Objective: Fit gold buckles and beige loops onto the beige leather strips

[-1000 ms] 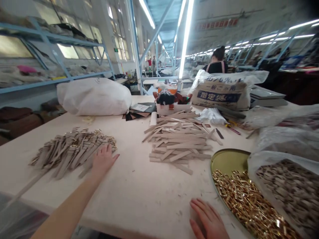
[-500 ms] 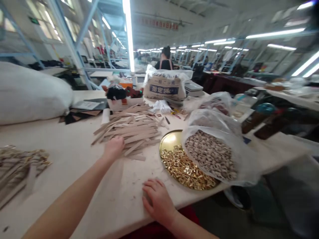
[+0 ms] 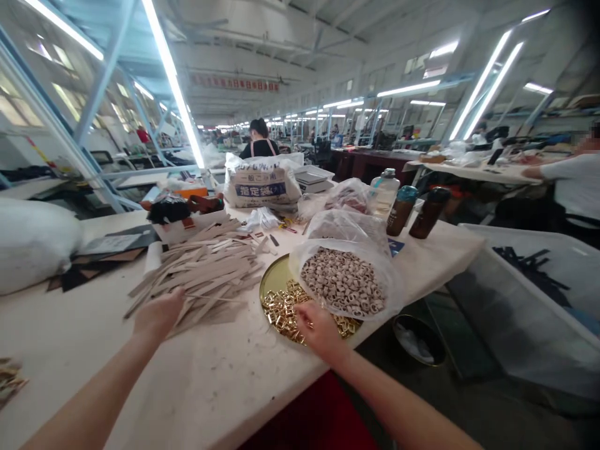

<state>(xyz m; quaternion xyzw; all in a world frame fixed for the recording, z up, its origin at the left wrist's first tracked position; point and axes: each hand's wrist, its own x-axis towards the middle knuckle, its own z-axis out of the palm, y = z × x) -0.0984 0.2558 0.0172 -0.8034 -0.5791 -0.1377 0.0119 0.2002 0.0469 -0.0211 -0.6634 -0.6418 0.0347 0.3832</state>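
Observation:
My left hand (image 3: 160, 314) is at the near left edge of a loose pile of flat beige strips (image 3: 215, 262). Its fingers are drawn together against the strips, and whether one is between them is hidden. Over a round gold tray (image 3: 272, 275) heaped with small gold metal buckles (image 3: 281, 309), my right hand (image 3: 321, 331) has its fingers curled in a pinch at the buckles. Anything inside that pinch is too small to make out. Beside it, a clear plastic bag (image 3: 394, 275) lies open, full of small beige loops (image 3: 344, 281), and overlaps the tray.
A printed sack (image 3: 262, 181) stands at the back, with a box of dark pieces (image 3: 187, 225) to its left. Bottles (image 3: 403, 209) stand at the right. A white bulging sack (image 3: 37, 244) is at far left. Beyond the table's right edge are a bin (image 3: 419, 340) and a white tub (image 3: 539, 312).
My right hand has gone from the bare tabletop to the buckles in the tray, its fingers now curled. My left hand has shifted toward the pile's near left edge. The view has turned right.

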